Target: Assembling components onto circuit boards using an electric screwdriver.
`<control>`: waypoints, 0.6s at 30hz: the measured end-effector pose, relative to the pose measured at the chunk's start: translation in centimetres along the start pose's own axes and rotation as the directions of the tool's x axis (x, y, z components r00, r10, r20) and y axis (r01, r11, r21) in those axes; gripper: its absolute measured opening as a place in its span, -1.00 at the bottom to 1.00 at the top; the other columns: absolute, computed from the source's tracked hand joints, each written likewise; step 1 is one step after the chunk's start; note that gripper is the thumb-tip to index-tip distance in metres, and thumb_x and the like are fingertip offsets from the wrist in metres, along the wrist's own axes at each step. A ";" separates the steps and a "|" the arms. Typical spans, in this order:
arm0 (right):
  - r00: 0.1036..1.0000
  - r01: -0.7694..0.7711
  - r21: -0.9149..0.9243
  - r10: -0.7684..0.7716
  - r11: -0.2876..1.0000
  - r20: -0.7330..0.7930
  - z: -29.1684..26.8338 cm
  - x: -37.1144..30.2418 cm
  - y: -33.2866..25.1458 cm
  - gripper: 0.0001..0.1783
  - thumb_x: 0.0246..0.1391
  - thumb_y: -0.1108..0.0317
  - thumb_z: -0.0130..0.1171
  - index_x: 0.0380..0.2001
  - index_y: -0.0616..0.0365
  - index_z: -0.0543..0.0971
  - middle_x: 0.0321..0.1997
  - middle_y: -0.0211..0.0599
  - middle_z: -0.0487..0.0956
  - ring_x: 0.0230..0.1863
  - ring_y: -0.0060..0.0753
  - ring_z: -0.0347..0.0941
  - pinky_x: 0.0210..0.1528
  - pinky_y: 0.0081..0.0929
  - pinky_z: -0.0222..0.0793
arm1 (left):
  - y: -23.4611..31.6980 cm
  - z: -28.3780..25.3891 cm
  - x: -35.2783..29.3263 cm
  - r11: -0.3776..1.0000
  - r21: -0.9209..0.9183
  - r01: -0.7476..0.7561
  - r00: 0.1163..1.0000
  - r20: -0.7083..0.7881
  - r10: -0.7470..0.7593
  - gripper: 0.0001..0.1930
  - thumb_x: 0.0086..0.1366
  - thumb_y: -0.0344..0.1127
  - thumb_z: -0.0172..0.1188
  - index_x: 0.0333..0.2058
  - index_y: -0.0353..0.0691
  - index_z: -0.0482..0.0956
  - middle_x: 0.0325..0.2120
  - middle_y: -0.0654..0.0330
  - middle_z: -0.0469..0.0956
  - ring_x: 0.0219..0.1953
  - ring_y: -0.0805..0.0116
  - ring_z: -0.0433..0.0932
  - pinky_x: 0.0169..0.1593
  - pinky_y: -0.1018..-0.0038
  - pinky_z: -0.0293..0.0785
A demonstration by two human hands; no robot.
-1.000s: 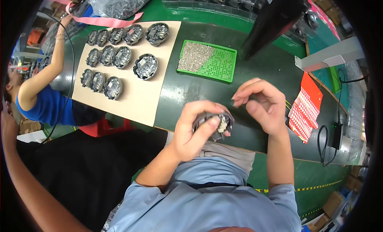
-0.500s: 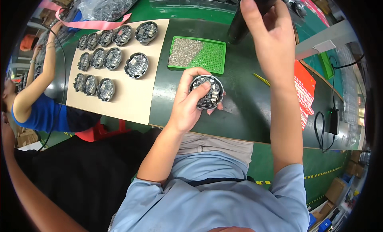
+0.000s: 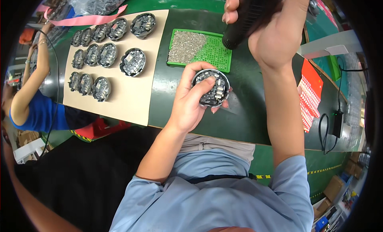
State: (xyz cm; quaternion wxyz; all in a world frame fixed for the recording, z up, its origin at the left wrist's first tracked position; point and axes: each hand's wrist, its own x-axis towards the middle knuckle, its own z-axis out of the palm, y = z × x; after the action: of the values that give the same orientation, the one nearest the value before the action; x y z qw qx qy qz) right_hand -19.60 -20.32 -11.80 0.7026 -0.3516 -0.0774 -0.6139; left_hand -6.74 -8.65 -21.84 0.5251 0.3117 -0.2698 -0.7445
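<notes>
The left hand [image 3: 190, 98] grasps the round, grey-rimmed circuit-board assembly [image 3: 217, 90] above the dark green tabletop [image 3: 245, 108], thumb on its face. The right hand [image 3: 275, 42] grips the black, ribbed, cylindrical tool [image 3: 244, 26], tip at the rectangular green plastic tray [image 3: 213, 52]; contact cannot be determined. Support the assembly by its rim; limit thumb pressure. Steady the tool.

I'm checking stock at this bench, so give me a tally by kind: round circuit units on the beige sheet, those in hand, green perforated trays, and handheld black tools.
Sheet units: 12
Held unit, in the left hand: 1
Green tray: 1
Black tool, in the right hand: 1
Total: 15
</notes>
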 end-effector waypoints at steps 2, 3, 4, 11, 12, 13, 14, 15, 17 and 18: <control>0.960 -0.112 -0.774 -0.134 0.623 -0.247 0.0 -0.1 -0.3 0.04 0.31 -0.58 -0.51 -0.26 0.25 0.57 -0.63 -0.29 0.51 -0.68 -0.50 0.42 -0.54 -0.63 0.42 | 0.1 -0.1 0.0 1.000 -0.022 0.005 1.000 0.001 -0.005 -0.77 0.52 -0.38 0.00 0.09 -0.13 0.30 -0.27 -0.09 0.65 -0.42 0.20 0.69 -0.50 0.47 0.47; 0.958 -0.118 -0.772 -0.132 0.624 -0.254 -0.1 -0.2 -0.2 0.04 0.31 -0.58 -0.51 -0.26 0.25 0.57 -0.63 -0.29 0.51 -0.68 -0.50 0.42 -0.54 -0.63 0.42 | 0.2 -0.1 0.0 0.999 -0.036 0.012 1.000 0.002 -0.012 -0.77 0.52 -0.37 0.00 0.09 -0.14 0.30 -0.27 -0.10 0.65 -0.42 0.20 0.69 -0.50 0.47 0.47; 0.951 -0.134 -0.741 -0.125 0.658 -0.282 0.0 -0.2 0.0 0.05 0.31 -0.58 -0.53 -0.27 0.26 0.58 -0.64 -0.28 0.51 -0.70 -0.49 0.40 -0.57 -0.63 0.41 | 0.2 -0.2 0.0 0.999 -0.050 0.018 1.000 0.002 -0.018 -0.77 0.52 -0.37 0.00 0.09 -0.14 0.30 -0.27 -0.10 0.65 -0.42 0.20 0.69 -0.50 0.47 0.47; 0.929 -0.189 -0.704 -0.107 0.684 -0.354 -0.3 -0.4 0.3 0.08 0.30 -0.58 -0.56 -0.30 0.29 0.58 -0.66 -0.26 0.49 -0.73 -0.49 0.38 -0.62 -0.64 0.38 | 0.2 0.0 0.2 0.999 -0.042 0.032 0.999 -0.005 -0.032 -0.77 0.52 -0.37 0.00 0.09 -0.17 0.30 -0.26 -0.11 0.65 -0.42 0.19 0.69 -0.50 0.47 0.46; 0.928 -0.193 -0.703 -0.106 0.685 -0.357 -0.3 -0.4 0.2 0.08 0.30 -0.58 -0.56 -0.30 0.29 0.58 -0.66 -0.26 0.49 -0.73 -0.49 0.38 -0.62 -0.64 0.38 | 0.1 -0.1 0.3 0.999 -0.020 0.026 1.000 0.009 -0.026 -0.75 0.53 -0.37 -0.03 0.11 -0.15 0.28 -0.24 -0.20 0.63 -0.42 0.13 0.67 -0.51 0.46 0.46; 0.932 -0.188 -0.725 -0.113 0.663 -0.345 -0.2 -0.4 0.1 0.08 0.30 -0.58 -0.55 -0.31 0.29 0.58 -0.66 -0.25 0.49 -0.74 -0.48 0.37 -0.63 -0.63 0.37 | 0.1 -0.2 0.3 1.000 0.002 0.019 1.000 0.024 -0.019 -0.74 0.53 -0.37 -0.05 0.13 -0.14 0.26 -0.22 -0.29 0.62 -0.42 0.07 0.66 -0.51 0.46 0.45; 0.936 -0.183 -0.746 -0.119 0.640 -0.331 -0.2 -0.5 0.1 0.07 0.30 -0.58 -0.55 -0.32 0.29 0.58 -0.66 -0.25 0.49 -0.75 -0.48 0.37 -0.64 -0.63 0.37 | 0.0 -0.2 0.2 1.000 0.002 0.022 1.000 0.021 -0.022 -0.74 0.53 -0.37 -0.05 0.13 -0.14 0.26 -0.22 -0.29 0.62 -0.42 0.07 0.66 -0.51 0.46 0.45; 0.935 -0.184 -0.746 -0.119 0.640 -0.333 -0.2 -0.5 0.2 0.07 0.30 -0.58 -0.55 -0.32 0.29 0.58 -0.66 -0.25 0.49 -0.75 -0.48 0.37 -0.64 -0.63 0.37 | 0.0 -0.2 0.2 1.000 0.004 0.021 1.000 0.021 -0.021 -0.73 0.53 -0.37 -0.06 0.14 -0.15 0.26 -0.21 -0.30 0.62 -0.41 0.07 0.67 -0.51 0.46 0.46; 0.927 -0.147 -0.724 -0.162 0.674 -0.338 -0.2 -0.5 0.4 0.07 0.30 -0.57 -0.55 -0.33 0.29 0.57 -0.67 -0.24 0.48 -0.75 -0.47 0.37 -0.65 -0.61 0.37 | -0.1 -0.2 0.2 1.000 0.007 0.020 1.000 0.019 -0.021 -0.73 0.53 -0.37 -0.06 0.15 -0.16 0.26 -0.21 -0.31 0.62 -0.41 0.08 0.67 -0.50 0.46 0.46; 0.927 -0.147 -0.723 -0.161 0.675 -0.339 -0.2 -0.6 0.4 0.07 0.30 -0.57 -0.55 -0.33 0.29 0.57 -0.67 -0.24 0.48 -0.75 -0.47 0.37 -0.65 -0.61 0.37 | 0.0 -0.1 0.2 1.000 0.000 0.020 1.000 0.017 -0.020 -0.71 0.53 -0.37 -0.06 0.17 -0.19 0.28 -0.21 -0.30 0.62 -0.41 0.08 0.67 -0.49 0.46 0.47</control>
State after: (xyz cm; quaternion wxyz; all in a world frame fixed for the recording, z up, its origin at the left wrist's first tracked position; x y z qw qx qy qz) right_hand -19.43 -19.92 -12.45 0.4994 -0.4803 0.3109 -0.6506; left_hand -6.73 -8.80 -21.97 0.5152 0.3081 -0.2711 -0.7524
